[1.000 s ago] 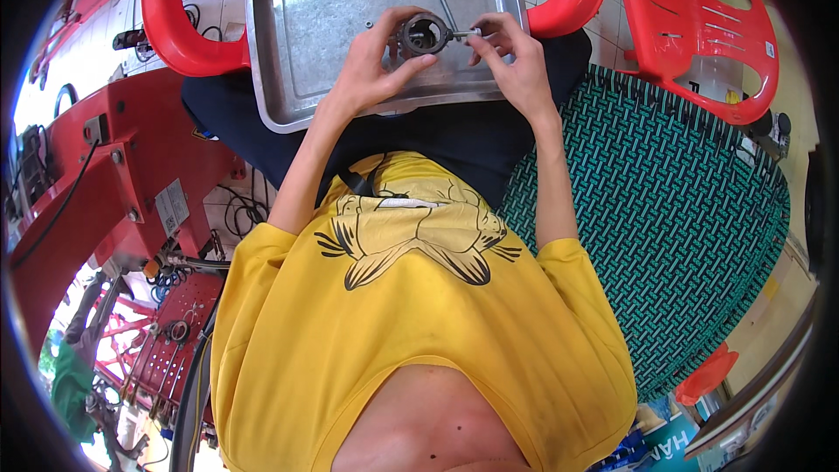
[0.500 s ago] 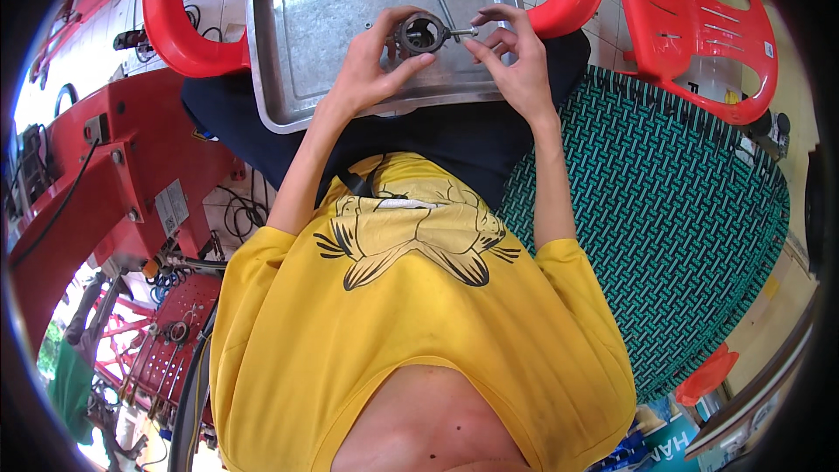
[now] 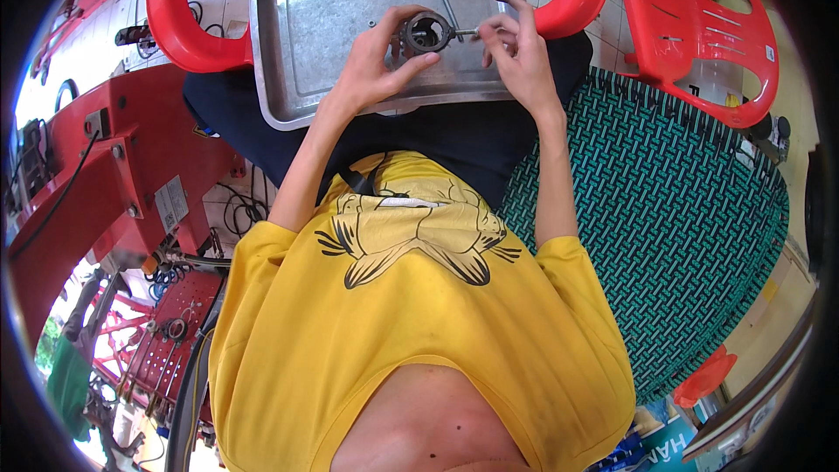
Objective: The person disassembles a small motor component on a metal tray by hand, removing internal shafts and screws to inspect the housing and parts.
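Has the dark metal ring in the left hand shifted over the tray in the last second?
No. The dark metal ring sits at the same spot over the steel tray, held in the left hand.

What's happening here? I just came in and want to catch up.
A seated person in a yellow shirt works over a metal tray resting on their lap. The left hand holds a dark ring above the tray. The right hand pinches a thin metal pin at the ring's side.
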